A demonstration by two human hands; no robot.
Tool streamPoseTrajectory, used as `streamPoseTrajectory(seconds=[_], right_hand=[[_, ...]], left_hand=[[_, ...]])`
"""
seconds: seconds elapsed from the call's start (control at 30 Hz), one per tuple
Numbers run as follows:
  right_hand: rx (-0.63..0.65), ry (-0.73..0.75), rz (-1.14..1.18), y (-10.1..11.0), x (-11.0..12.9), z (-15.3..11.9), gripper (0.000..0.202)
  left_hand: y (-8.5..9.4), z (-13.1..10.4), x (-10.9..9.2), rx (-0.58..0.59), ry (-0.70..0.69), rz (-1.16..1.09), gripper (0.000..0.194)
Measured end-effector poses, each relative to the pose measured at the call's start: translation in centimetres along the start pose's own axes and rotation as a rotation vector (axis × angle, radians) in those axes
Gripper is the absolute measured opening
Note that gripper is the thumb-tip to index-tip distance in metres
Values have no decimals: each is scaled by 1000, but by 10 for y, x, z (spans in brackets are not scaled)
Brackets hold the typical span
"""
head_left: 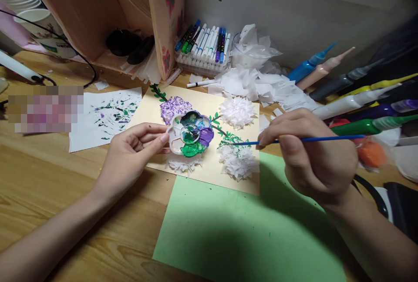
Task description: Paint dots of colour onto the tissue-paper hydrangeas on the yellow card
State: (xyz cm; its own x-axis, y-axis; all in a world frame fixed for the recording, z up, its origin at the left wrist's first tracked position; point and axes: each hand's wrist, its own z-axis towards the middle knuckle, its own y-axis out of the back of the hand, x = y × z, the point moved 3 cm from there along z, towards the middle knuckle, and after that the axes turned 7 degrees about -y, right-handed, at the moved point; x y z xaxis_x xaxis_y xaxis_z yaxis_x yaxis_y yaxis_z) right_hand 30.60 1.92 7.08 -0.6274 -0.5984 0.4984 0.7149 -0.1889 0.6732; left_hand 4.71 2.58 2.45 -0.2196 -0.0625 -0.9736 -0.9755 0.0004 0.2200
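My left hand (pixel 139 147) pinches the rim of a flower-shaped paint palette (pixel 177 133) with green, dark and purple paint in it. Closed around a thin blue paintbrush (pixel 313 139) is my right hand (pixel 310 156). The brush tip meets the upper part of a paper flower (pixel 237 162), whose top is streaked green and whose lower part is white. This flower lies on a cream sheet (pixel 200 178), along with a purple-tinted flower (pixel 174 107), a white flower (pixel 237 112) and painted green leaves. Another white flower (pixel 184 164) is partly hidden under the palette.
Green paper (pixel 228 225) lies in front of the cream sheet. A paint-marked white sheet (pixel 85 127) is at left. Behind are a marker rack (pixel 204 62), loose tissue pieces (pixel 241 82) and a cardboard box (pixel 166 21). Paint bottles (pixel 352 129) crowd the right.
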Motion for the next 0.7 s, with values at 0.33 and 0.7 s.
streamPoseTrajectory(seconds=[0.33, 0.7], right_hand=[[13, 87, -23, 4, 1, 3, 14], [-43, 36, -2, 7, 2, 2, 14]], left_hand=[[0, 0, 1, -9, -2, 29, 22], [3, 0, 3, -10, 3, 22, 25]])
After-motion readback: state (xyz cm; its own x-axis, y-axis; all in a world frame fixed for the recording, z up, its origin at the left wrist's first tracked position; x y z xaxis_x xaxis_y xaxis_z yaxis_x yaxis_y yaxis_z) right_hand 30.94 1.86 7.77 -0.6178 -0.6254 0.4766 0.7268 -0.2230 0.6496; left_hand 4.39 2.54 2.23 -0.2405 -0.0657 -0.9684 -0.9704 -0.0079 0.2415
